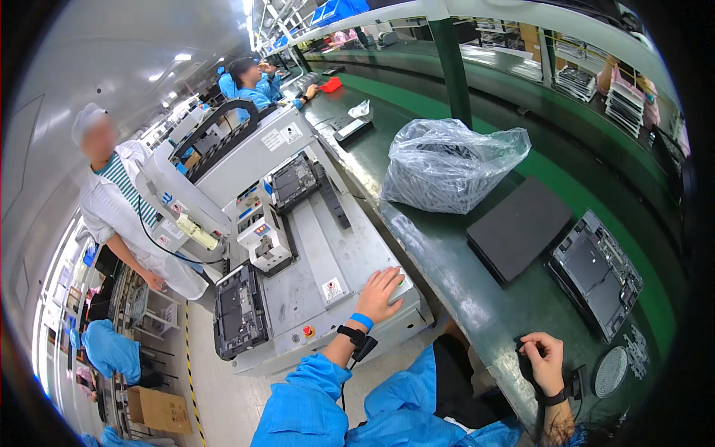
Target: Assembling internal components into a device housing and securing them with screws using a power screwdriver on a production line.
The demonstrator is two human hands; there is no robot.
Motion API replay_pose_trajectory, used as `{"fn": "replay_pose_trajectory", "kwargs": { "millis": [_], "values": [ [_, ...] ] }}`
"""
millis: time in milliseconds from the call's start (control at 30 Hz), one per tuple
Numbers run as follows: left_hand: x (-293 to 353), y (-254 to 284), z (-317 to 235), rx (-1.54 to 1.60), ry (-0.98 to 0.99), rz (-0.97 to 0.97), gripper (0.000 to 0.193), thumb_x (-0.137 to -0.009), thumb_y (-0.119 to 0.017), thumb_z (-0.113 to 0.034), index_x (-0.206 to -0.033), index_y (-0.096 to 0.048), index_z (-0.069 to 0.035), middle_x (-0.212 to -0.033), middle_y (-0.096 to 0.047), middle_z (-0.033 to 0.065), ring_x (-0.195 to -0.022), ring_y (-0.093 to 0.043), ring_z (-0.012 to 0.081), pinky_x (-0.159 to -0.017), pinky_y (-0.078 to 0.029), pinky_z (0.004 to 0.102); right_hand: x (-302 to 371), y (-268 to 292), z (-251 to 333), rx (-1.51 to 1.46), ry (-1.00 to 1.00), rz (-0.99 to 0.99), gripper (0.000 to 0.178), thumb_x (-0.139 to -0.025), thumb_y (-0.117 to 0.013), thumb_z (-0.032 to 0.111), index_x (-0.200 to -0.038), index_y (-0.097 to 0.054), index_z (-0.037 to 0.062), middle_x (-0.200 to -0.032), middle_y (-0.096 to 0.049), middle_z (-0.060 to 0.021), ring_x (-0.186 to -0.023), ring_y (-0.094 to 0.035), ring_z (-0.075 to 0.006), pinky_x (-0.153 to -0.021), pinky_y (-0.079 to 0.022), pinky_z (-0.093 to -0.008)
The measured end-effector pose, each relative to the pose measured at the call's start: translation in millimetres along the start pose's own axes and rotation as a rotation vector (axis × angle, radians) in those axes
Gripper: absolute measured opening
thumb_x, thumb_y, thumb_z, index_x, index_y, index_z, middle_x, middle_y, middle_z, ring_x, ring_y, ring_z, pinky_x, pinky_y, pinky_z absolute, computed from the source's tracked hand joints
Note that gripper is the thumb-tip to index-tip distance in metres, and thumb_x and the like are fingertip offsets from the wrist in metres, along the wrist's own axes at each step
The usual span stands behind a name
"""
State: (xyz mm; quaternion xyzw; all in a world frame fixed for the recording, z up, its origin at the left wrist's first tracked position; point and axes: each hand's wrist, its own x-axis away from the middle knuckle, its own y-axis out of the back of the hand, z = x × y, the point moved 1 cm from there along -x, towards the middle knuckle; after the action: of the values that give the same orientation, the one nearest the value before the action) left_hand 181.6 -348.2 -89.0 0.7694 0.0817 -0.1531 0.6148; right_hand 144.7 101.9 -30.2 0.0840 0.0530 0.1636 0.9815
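My left hand [378,296] lies with fingers stretched out on the front corner of a grey machine [309,287], over a green button [401,281]. Blue and black bands circle that wrist. At the bench edge rests my right hand [546,363], fingers curled in; whatever they may hold is hidden. Two black-framed electronic assemblies, one nearer [242,307] and one farther [294,184], sit on the machine. Another open electronic assembly [596,272] lies on the green bench, beyond my right hand. Beside it is a black rectangular pad [519,227].
A clear plastic bag [450,167] of grey pieces stands on the bench [439,261]. A round dish [612,372] and thin metal strips [638,352] lie far right. The machine carries a red button [308,331]. A person in a white coat [138,201] stands behind it; others work farther off.
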Motion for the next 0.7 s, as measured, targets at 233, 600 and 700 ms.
{"fn": "replay_pose_trajectory", "kwargs": {
  "millis": [233, 600, 700],
  "values": [
    [2.8, -4.7, 4.7, 0.063, -0.049, -0.138, 0.046, -0.081, -0.079, -0.025, -0.123, -0.066, -0.008, -0.135, -0.063, 0.0118, -0.131, -0.056, 0.0300, -0.113, -0.042, 0.0496, 0.0, 1.4, -5.7, 0.004, 0.000, -0.004, 0.009, -0.089, -0.064, -0.002, -0.092, -0.072, -0.0044, -0.075, -0.073, -0.0088, -0.069, -0.070, -0.0132, -0.067, -0.054, -0.0253],
    [1.0, -0.8, -0.2, 0.059, -0.049, -0.172, 0.043, -0.080, -0.081, -0.023, -0.118, -0.069, -0.007, -0.131, -0.066, 0.0117, -0.126, -0.061, 0.0298, -0.110, -0.047, 0.0489, 0.8, 1.7, -6.1, 0.004, 0.004, 0.004, 0.009, -0.089, -0.065, -0.001, -0.093, -0.073, -0.0036, -0.076, -0.074, -0.0088, -0.070, -0.071, -0.0135, -0.068, -0.055, -0.0259],
    [3.2, -0.9, 0.9, 0.064, -0.046, -0.170, 0.044, -0.080, -0.079, -0.023, -0.120, -0.067, -0.007, -0.132, -0.065, 0.0121, -0.127, -0.059, 0.0308, -0.110, -0.045, 0.0497, -0.9, 1.4, -2.6, 0.014, 0.000, 0.016, 0.009, -0.090, -0.065, -0.001, -0.093, -0.073, -0.0037, -0.077, -0.073, -0.0088, -0.071, -0.071, -0.0134, -0.067, -0.054, -0.0259]
  ]
}}
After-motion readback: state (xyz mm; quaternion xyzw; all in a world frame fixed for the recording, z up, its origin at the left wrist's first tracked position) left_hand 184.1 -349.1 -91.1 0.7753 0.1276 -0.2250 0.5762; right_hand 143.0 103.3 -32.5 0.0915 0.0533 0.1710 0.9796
